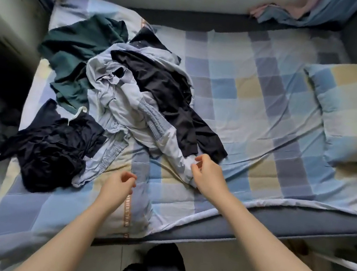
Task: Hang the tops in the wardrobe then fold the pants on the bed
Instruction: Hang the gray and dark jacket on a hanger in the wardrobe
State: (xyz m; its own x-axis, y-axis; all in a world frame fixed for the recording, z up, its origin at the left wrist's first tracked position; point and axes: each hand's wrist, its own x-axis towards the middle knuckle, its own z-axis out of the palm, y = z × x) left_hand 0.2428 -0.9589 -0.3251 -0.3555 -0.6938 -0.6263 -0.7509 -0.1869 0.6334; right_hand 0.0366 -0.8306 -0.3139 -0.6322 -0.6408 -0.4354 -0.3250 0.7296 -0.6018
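We reach over the checked bed (257,105) with 2 hands. Our right hand (210,174) pinches the end of a pale grey garment (131,105), fingers curled on the cloth. Our left hand (119,184) hovers loosely curled, holding nothing. Just beyond the right hand lies a black garment (173,98); left of the left hand, a dark navy garment (52,147), and farther off a green garment (76,52).

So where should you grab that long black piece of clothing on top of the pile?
Probably at the near end of the long black garment, where its flat edge lies free on the checked bedcover. Come from the front edge of the bed, beside the right hand; farther up it lies draped over the light grey clothes.
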